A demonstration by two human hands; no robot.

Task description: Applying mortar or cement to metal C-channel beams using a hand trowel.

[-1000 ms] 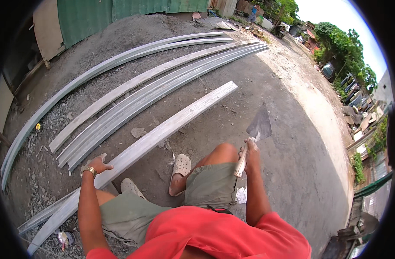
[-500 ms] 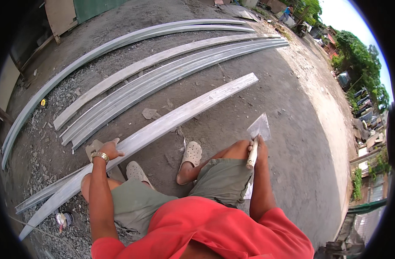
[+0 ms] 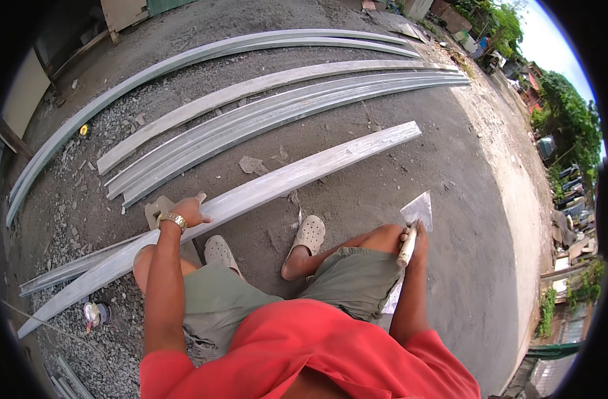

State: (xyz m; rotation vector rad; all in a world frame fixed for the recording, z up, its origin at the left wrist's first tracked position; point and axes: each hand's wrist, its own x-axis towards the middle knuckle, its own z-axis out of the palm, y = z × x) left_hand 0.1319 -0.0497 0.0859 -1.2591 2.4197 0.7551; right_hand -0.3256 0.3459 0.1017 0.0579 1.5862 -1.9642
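My left hand (image 3: 189,211), with a gold watch at the wrist, grips a long pale metal beam (image 3: 297,178) near its middle. The beam slants from lower left up to the right, crossing in front of my left knee. Beside that hand a beige-grey block (image 3: 159,211) partly shows under the beam. Above my right knee, my right hand (image 3: 415,241) is closed around a pale wooden-handled tool (image 3: 406,251). A flat triangular metal piece (image 3: 419,209) shows just beyond the fingers, seemingly its blade. Another strip of shiny metal (image 3: 393,299) is partly hidden behind my right forearm.
Several long metal channels (image 3: 284,98) lie on the ground ahead, with another pair (image 3: 184,56) farther off. A shorter channel (image 3: 71,266) and a small open can (image 3: 96,314) lie at my left on gravel. Rubble and plants (image 3: 570,120) line the right side.
The view has shifted, so the scene sits a little farther right and mostly lower. Both hands keep their holds; the beam has not clearly moved.
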